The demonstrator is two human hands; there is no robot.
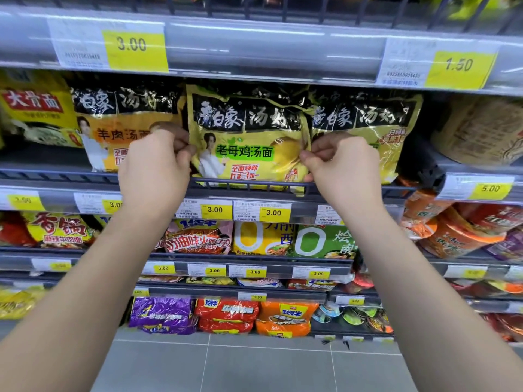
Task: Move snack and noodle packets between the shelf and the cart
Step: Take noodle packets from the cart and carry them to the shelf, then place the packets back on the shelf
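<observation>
Yellow-black noodle packet (249,137), glossy crinkled film, green label band, upright behind shelf rail (249,183). Left hand (154,162) pinches left edge, right hand (342,162) pinches right edge.

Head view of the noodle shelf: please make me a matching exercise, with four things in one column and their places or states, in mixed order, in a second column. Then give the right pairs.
Things
1. yellow noodle packet
2. purple packet
3. 1.50 price tag
4. green packet

Places or states
A. in the lowest row of packets
B. at the upper right of the view
C. pinched at its side edges by the left hand and the right hand
D. in the row just below the pinched packet

Pairs: 1-C, 2-A, 3-B, 4-D
</observation>
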